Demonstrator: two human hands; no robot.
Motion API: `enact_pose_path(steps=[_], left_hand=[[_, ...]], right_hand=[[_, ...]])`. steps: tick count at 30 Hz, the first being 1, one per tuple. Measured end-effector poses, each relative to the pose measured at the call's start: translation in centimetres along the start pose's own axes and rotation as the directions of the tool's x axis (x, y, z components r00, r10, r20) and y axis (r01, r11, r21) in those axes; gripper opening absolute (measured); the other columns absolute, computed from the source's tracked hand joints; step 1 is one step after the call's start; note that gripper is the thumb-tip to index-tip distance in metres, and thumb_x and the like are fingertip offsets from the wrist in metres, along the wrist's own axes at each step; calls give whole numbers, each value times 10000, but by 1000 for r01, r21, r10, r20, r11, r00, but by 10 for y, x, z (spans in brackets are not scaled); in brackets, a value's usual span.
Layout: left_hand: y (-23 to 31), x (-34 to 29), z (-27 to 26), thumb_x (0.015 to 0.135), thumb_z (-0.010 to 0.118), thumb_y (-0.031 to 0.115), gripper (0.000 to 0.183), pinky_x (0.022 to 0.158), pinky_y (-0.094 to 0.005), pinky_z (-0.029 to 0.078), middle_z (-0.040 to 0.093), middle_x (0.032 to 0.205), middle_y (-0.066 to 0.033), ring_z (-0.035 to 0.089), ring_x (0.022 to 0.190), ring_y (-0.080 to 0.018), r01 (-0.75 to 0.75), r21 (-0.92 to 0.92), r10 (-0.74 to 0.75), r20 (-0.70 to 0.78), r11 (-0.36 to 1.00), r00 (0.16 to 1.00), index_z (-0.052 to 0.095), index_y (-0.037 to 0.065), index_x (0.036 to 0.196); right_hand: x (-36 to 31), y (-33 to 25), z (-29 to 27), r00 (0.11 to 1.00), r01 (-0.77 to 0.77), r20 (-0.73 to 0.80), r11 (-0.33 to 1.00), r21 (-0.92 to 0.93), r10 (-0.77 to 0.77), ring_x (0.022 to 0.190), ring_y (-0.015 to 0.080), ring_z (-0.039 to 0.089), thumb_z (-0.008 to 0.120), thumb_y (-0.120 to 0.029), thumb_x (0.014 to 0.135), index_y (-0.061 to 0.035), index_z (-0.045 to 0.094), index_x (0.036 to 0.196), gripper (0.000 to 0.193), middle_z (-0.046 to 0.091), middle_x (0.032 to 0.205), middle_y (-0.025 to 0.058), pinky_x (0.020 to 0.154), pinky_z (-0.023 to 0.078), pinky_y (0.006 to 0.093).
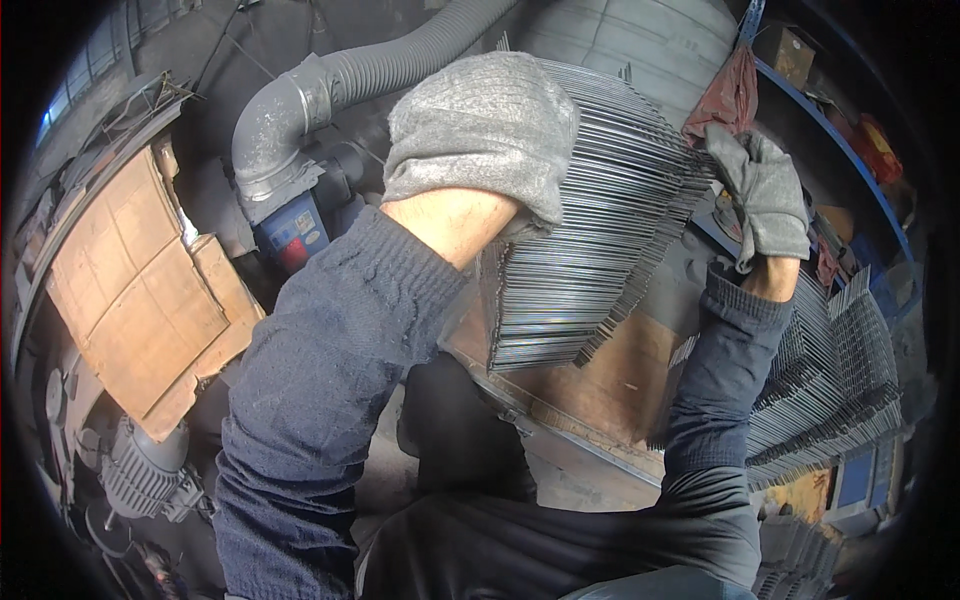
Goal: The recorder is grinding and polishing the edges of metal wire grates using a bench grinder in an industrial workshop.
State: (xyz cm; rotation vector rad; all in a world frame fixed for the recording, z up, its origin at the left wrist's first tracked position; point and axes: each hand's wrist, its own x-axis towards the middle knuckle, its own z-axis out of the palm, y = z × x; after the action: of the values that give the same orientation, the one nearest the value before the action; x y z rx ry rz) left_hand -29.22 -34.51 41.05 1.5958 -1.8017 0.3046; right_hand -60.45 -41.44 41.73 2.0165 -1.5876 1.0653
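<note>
A tall stack of dark metal wire grids (590, 230) leans in front of me, its many thin parallel rods lying close together. My left hand (480, 135), in a grey knit glove, bends over the stack's left side; its fingers are hidden behind the back of the glove. At the stack's far right edge is my right hand (762, 195), gloved in the same grey. Its fingers are curled, with the tips against the edge of the grids. How many grids it grips cannot be made out.
Beneath the stack lies a brown board (620, 385). More wire grids (830, 370) are piled at the right. A ribbed grey duct (400, 65) runs behind on the left, near a cardboard sheet (150, 290) and a finned motor (145, 470). A blue rail (850, 140) curves at far right.
</note>
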Motion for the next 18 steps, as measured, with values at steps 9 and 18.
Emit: enact_pose_path(steps=[9, 18], left_hand=[[-8, -3, 12, 1017, 604, 299, 329, 912, -498, 610, 765, 1124, -204, 750, 1059, -352, -26, 28, 28, -58, 999, 998, 778, 47, 1137], [-14, -6, 26, 1025, 605, 331, 341, 934, -503, 606, 756, 1141, -184, 742, 1070, -350, -98, -29, 90, -215, 995, 973, 765, 63, 1162]], right_hand=[[-2, -16, -6, 996, -91, -9, 992, 90, 92, 988, 375, 740, 760, -458, 925, -36, 745, 1188, 498, 771, 1042, 200, 854, 581, 444], [-7, -38, -15, 959, -30, -274, 938, -346, -71, 1055, 383, 736, 679, -496, 972, -96, 764, 1206, 471, 768, 1124, 193, 882, 586, 462]])
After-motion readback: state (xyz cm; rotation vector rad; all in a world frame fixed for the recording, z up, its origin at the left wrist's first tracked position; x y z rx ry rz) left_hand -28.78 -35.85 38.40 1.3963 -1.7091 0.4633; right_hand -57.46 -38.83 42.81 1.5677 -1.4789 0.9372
